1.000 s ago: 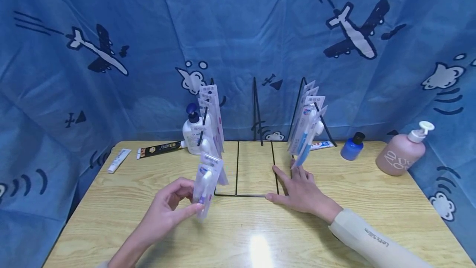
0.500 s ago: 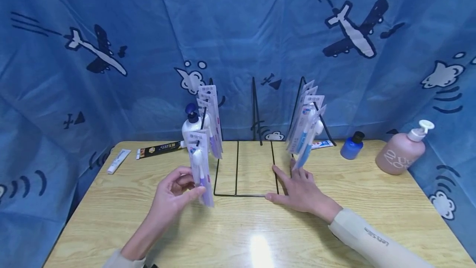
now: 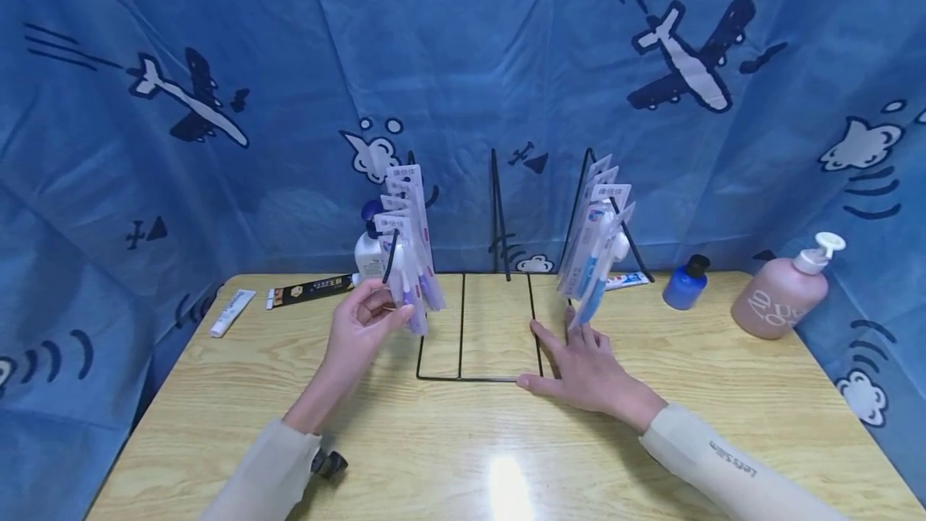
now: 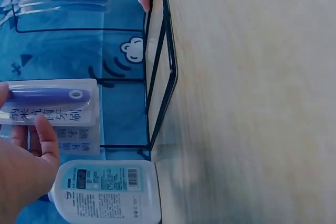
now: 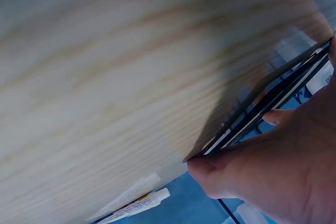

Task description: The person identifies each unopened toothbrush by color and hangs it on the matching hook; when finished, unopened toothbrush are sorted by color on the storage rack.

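A toothbrush in a clear blister pack [image 3: 405, 268], with a purple handle, hangs at the front of the black wire rack's left hook, its card top at the hook. My left hand [image 3: 365, 316] pinches its lower part between thumb and fingers. In the left wrist view the toothbrush pack [image 4: 52, 98] lies across the fingers, with more packs behind it. My right hand [image 3: 589, 368] rests with spread fingers on the right side of the rack's base [image 3: 477, 379]. Above it several packs with blue toothbrushes [image 3: 596, 239] hang from the right hook.
The rack's middle hook [image 3: 501, 223] carries nothing. A white pump bottle [image 3: 370, 252] stands behind the left packs, beside a black toothpaste tube [image 3: 314, 290] and a small white tube [image 3: 233, 313]. At right are a blue bottle [image 3: 684, 288] and a pink pump bottle [image 3: 780, 300].
My left hand has moved forward and up, bringing the pack from in front of the rack onto the left hook and back toward the others. The right hand has stayed in place.
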`<action>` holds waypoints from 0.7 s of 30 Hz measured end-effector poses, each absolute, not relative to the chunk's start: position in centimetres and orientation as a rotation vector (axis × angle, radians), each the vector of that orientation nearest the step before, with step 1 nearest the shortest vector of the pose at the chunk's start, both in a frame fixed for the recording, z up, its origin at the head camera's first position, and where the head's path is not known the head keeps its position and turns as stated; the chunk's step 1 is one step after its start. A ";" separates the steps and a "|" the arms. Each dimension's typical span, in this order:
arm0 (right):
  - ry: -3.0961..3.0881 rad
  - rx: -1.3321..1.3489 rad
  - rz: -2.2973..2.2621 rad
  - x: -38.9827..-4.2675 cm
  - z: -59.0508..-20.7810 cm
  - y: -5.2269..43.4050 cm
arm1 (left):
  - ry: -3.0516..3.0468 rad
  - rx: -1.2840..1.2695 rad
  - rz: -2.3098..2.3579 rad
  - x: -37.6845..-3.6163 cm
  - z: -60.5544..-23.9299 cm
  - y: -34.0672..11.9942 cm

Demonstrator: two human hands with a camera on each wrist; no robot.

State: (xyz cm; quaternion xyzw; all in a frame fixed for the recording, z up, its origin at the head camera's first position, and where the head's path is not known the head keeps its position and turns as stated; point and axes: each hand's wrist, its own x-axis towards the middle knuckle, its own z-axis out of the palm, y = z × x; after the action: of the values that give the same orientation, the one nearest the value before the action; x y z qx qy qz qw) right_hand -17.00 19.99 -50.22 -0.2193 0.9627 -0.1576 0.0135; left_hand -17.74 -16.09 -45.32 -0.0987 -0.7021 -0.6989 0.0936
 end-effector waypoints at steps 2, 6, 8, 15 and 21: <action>3.011 -0.696 -0.499 -17.1 -50.5 20.0 | -2.079 -0.282 -2.082 -18.5 -45.3 -15.9; 3.018 -0.702 -0.496 -17.2 -50.7 20.0 | -2.046 -0.291 -2.106 -19.6 -45.3 -15.7; 3.004 -0.691 -0.478 -17.1 -50.1 19.8 | -2.047 -0.310 -2.102 -19.7 -45.4 -15.8; 2.900 -0.657 -0.599 -15.2 -48.3 21.0 | -2.185 -0.320 -1.888 -18.8 -45.6 -16.6; 2.983 -0.743 -0.625 -12.8 -46.8 25.2 | -2.461 -0.314 -1.510 -16.1 -45.5 -17.8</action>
State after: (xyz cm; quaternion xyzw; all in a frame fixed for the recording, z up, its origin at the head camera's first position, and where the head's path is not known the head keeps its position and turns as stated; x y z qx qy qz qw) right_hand -12.77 25.15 -46.77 -0.2370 0.9509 -0.1991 0.0023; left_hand -16.15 -17.80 -45.49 -0.1073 -0.8414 -0.5163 0.1186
